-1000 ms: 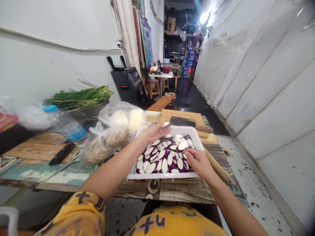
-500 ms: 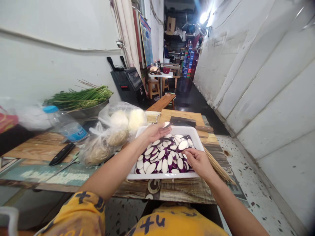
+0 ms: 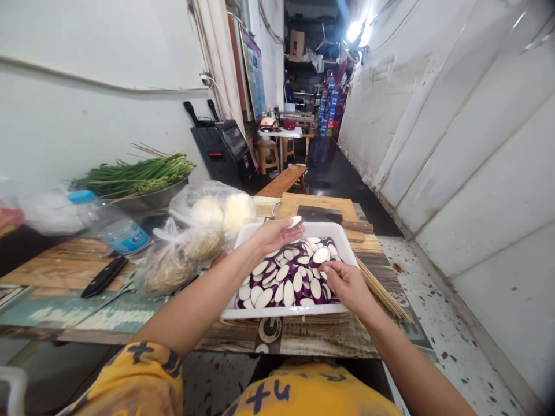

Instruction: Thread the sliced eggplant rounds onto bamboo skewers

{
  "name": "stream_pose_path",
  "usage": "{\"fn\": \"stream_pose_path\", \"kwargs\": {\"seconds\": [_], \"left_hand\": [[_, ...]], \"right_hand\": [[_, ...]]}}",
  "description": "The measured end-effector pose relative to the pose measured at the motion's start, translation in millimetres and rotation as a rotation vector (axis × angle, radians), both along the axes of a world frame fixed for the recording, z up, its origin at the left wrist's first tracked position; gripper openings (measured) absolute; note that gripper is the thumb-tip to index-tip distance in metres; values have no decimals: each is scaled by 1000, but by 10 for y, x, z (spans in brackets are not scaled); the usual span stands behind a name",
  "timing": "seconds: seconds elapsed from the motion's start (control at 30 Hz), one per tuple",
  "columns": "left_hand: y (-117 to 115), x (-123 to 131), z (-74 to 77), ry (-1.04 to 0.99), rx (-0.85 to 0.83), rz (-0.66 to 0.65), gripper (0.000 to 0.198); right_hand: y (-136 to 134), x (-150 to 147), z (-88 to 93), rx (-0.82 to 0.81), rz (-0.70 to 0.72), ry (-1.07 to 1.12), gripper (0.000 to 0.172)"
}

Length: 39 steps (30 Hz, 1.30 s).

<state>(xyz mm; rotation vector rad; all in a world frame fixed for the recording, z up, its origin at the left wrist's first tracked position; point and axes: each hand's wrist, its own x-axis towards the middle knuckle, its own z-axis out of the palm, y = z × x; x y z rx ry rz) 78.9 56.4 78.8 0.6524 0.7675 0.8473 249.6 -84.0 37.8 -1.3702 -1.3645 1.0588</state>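
A white plastic tray point(image 3: 288, 314) full of oval eggplant slices point(image 3: 288, 292), white with purple skin, lies in front of me. Above its far left part, my left hand point(image 3: 280, 234) holds an eggplant slice point(image 3: 295, 222) between thumb and fingers, palm turned up. Over the tray's right side, the fingers of my right hand point(image 3: 342, 280) are pinched together on what looks like a thin bamboo skewer, hard to make out against the slices. A bundle of bamboo skewers point(image 3: 384, 292) rests on the table just right of the tray.
Behind the tray, a cleaver point(image 3: 321, 214) lies on a wooden cutting board point(image 3: 314, 201). To the left are plastic bags of food point(image 3: 167, 271), a water bottle point(image 3: 119, 228), a black-handled knife point(image 3: 104, 277) and a metal bowl of green stalks point(image 3: 147, 199). A bench point(image 3: 284, 180) stands beyond the table.
The view has shifted slightly. Both hands keep nearly the same place and grip, and the slice in my left hand sits almost as before.
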Motion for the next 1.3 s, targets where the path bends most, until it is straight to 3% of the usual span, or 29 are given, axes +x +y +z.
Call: {"fn": "stream_pose_path", "kwargs": {"seconds": [0.37,0.8,0.87,1.1,1.17,1.23,1.3], "left_hand": [[-53,71,20,-66,23,48,17],[-121,93,63,18,52,68,13],[-177,113,68,46,59,31,12],[-420,238,55,229,48,-306,12],[-369,220,37,347,157,-327,23],[-265,163,-2,604,419,-244,33],[-150,85,-74,891,700,-126,28]], "right_hand": [[1,-7,18,38,-25,-26,38],[-37,-30,108,143,-91,-266,30],[-34,-34,115,158,-99,-296,29],[-18,-29,85,178,-165,-290,29],[-23,-28,89,167,-176,-273,30],[-27,-23,92,157,-193,-242,32],[-27,-13,85,151,-217,-205,33]]}}
